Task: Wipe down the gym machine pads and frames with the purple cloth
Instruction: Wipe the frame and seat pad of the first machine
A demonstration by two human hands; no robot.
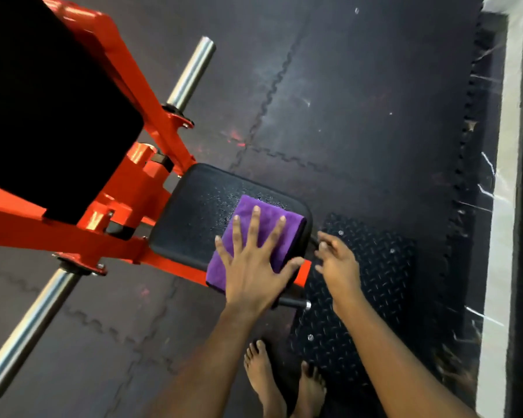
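The left hand (254,270), fingers (255,218) spread flat, presses the cloth (248,215) on the pad's (200,206) near corner (droplets glisten beyond it), the right hand (340,267) hovers loose and empty, so next, I'd say, sweep toward the frame (151,188).

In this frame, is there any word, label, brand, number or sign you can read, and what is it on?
None: no text can be read anywhere in this view.
The orange frame, black seat pad, purple cloth, steel bars and floor mats show no lettering.
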